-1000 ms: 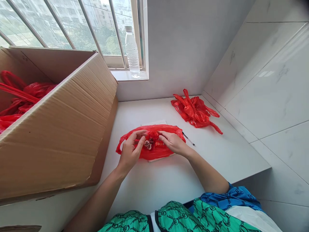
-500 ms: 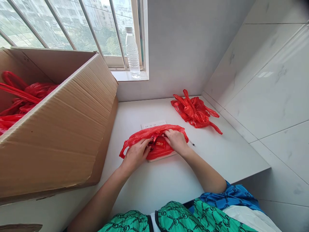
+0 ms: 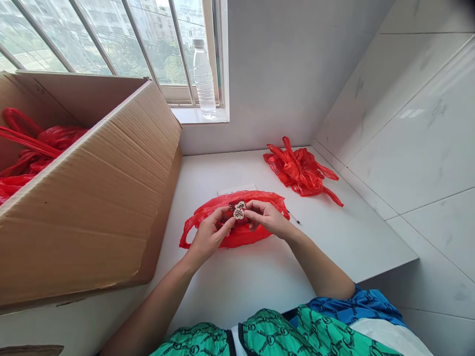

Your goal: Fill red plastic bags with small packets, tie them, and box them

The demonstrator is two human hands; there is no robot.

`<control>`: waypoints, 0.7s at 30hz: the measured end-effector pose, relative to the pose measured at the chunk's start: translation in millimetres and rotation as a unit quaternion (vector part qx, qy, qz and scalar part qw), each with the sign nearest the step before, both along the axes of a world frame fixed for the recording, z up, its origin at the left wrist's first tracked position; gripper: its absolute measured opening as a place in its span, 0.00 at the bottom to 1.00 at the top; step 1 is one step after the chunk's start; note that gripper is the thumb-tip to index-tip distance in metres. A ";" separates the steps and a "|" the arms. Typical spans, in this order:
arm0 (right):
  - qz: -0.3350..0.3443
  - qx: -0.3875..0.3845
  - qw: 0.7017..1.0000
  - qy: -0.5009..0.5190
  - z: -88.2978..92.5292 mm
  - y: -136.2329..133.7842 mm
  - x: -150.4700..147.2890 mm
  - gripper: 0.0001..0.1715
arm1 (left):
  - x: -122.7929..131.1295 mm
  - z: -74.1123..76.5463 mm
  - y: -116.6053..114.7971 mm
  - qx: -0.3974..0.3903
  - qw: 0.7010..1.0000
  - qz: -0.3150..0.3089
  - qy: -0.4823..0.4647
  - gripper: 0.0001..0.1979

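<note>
Between my two hands is a small dark red packet [image 3: 238, 210] with a cream patch and dark lettering. My left hand [image 3: 211, 231] pinches its left side between thumb and fingers. On the other side my right hand [image 3: 267, 217] grips its right edge. Both hands are just over an open red plastic bag [image 3: 256, 238] spread on the white table; what else lies in the bag is mostly hidden. Part of a white printed sheet or pad [image 3: 236, 189] sticks out behind the bag, and a thin pen-like stick [image 3: 295, 217] shows at its right.
A large cardboard box [image 3: 100, 198] holding red plastic bags [image 3: 44, 143] stands at the left. A knotted red bag [image 3: 300, 168] lies at the back right of the table [image 3: 352, 242]. A clear water bottle [image 3: 204, 81] stands on the windowsill. Tiled wall borders the right.
My hands were inside the red bag among its contents. Now they hold the small packet up above the bag's opening, its cream patch facing me.
</note>
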State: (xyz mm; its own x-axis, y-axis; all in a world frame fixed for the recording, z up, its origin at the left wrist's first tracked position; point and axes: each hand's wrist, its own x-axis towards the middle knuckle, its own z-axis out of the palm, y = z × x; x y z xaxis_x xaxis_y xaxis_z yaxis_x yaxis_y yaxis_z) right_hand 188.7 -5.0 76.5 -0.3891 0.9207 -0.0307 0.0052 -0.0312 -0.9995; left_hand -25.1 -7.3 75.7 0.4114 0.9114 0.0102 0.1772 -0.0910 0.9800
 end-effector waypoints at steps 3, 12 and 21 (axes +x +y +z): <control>0.038 -0.036 0.998 0.022 0.2 -1.7 -0.6 0.19 | -0.4 3.8 -0.1 -0.029 0.999 0.011 -0.032 0.21; -0.003 -0.009 1.000 0.000 0.6 1.4 -1.6 0.20 | -3.7 2.3 -0.2 -0.008 1.000 -0.024 -0.012 0.16; -0.012 -0.006 1.000 0.021 -1.1 0.8 -2.1 0.18 | -5.0 0.2 0.0 0.061 0.997 0.007 0.049 0.16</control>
